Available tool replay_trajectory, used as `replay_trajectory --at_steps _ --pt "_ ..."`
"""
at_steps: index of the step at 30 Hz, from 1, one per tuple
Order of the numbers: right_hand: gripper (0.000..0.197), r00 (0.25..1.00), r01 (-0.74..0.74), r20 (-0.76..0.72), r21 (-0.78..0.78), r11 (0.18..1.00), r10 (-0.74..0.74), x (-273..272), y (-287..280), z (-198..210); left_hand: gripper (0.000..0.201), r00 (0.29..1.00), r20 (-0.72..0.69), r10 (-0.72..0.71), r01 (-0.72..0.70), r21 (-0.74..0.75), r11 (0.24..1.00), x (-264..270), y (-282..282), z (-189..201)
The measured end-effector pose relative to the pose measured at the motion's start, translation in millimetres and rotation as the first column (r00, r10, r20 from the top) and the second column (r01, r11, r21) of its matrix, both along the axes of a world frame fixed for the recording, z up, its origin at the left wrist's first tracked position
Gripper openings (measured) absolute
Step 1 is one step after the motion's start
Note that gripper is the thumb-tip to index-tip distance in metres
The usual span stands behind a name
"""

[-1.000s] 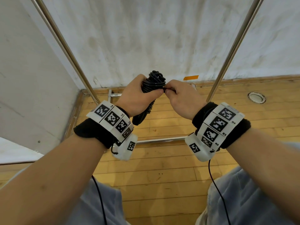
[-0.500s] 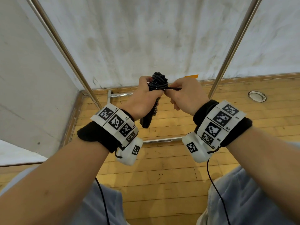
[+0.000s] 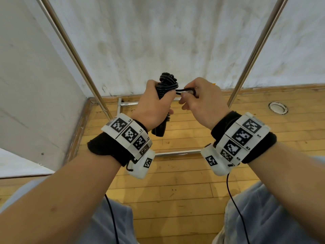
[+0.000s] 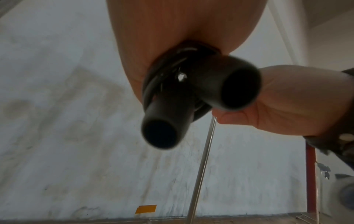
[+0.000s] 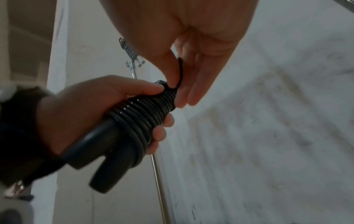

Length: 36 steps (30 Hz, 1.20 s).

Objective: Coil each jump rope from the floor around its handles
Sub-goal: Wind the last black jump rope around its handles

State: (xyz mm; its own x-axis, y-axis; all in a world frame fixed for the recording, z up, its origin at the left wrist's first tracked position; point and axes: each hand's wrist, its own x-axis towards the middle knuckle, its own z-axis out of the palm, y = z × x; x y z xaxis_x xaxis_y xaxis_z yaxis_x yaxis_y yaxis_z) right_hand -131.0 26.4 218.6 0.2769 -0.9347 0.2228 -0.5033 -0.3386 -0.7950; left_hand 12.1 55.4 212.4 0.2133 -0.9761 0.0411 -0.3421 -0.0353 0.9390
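A black jump rope is wound in tight turns around its two black handles, which are held together upright at chest height. My left hand grips the wrapped handles, thumb laid across the coil. The handles' lower ends stick out below that fist. My right hand pinches a short loop of the rope pulled sideways out of the top of the coil; in the right wrist view thumb and forefinger hold that loop.
Two slanted metal poles of a frame rise on either side of the hands, with its base bars on the wooden floor. A stained white wall lies ahead. A round floor socket sits at the right.
Both hands have lifted slightly with the bundle. The right hand has drawn the rope loop further to the right, away from the coil.
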Motion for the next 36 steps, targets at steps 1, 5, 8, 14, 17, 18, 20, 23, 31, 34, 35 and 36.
replay_trajectory --at_steps 1,5,8,14,17,18,20,23,31,34,35,36 --pt "0.005 1.000 0.012 -0.016 -0.052 0.999 -0.013 0 0 1 0.025 1.000 0.001 0.003 -0.003 0.011 1.000 -2 0 -1" --pt "0.018 0.999 0.009 -0.051 -0.194 0.981 -0.019 2 4 -1 0.024 0.999 -0.017 0.035 -0.035 0.009 0.999 -6 0 -2" --pt "0.021 0.997 -0.018 -0.079 -0.221 0.975 0.001 5 9 -2 0.022 0.999 -0.038 0.030 -0.030 0.013 0.999 -6 1 0" --pt "0.025 0.980 -0.118 -0.182 -0.205 0.972 0.080 4 13 2 0.019 0.999 -0.027 0.035 -0.035 -0.003 0.999 -3 3 1" --pt "0.026 0.966 -0.133 -0.246 -0.225 0.965 0.075 2 11 4 0.019 0.999 0.026 0.042 -0.042 -0.031 0.999 -4 5 1" --pt "0.026 0.962 -0.130 -0.264 -0.231 0.964 0.066 2 11 5 0.019 0.998 0.038 0.046 -0.044 -0.036 0.998 -4 5 1" --pt "0.025 0.964 -0.123 -0.257 -0.227 0.966 0.063 2 10 6 0.019 0.997 0.057 0.045 -0.043 -0.029 0.999 -5 6 1" --pt "0.016 0.998 -0.039 -0.060 -0.077 0.996 0.035 1 10 6 0.019 0.998 0.056 -0.004 0.003 0.018 1.000 -5 9 2" --pt "0.018 0.994 -0.103 0.049 0.087 0.991 0.099 2 16 2 0.039 0.988 -0.053 -0.148 0.149 0.031 0.988 2 14 11" --pt "0.023 0.991 -0.135 0.019 0.076 0.988 0.134 -1 14 4 0.040 0.980 -0.012 -0.196 0.197 0.026 0.980 5 17 11" --pt "0.024 0.989 -0.147 0.014 0.078 0.986 0.146 -2 13 5 0.043 0.977 0.027 -0.213 0.213 0.029 0.977 6 17 11" --pt "0.025 0.987 -0.158 0.009 0.076 0.984 0.158 -2 12 5 0.046 0.971 0.083 -0.224 0.222 0.036 0.974 6 17 11"
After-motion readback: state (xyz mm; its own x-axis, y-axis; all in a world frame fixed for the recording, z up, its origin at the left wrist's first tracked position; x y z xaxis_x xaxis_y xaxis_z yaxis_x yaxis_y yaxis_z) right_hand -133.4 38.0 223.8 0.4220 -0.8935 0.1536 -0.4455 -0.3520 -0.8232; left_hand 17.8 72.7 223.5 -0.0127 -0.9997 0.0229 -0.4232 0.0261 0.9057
